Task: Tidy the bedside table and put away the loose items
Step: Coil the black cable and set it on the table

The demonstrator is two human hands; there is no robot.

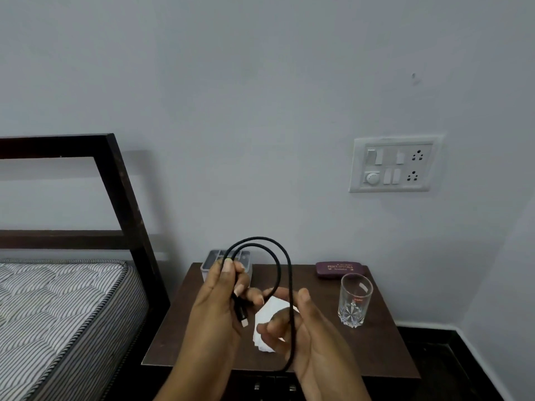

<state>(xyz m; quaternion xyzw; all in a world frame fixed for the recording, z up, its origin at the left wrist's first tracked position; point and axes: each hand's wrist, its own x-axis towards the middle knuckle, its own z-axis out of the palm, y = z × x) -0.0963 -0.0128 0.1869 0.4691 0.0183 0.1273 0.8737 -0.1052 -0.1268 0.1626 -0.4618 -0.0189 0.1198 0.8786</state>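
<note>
Cable [285,261] black, looped double above tabletop [379,351] | left hand [217,299] pinches its strands near the plug | right hand [304,340] curls round the lower run | maroon case [338,269] reads PRINCE OPTICALS

A dark wooden bedside table [385,342] fills the lower centre of the frame. At its back left corner stands a grey compartment box [210,263], and at the back right lies a maroon spectacle case [340,270]. A clear glass tumbler [354,302] stands upright just in front of the case. A white paper [275,309] lies mid-table, partly hidden.
</note>
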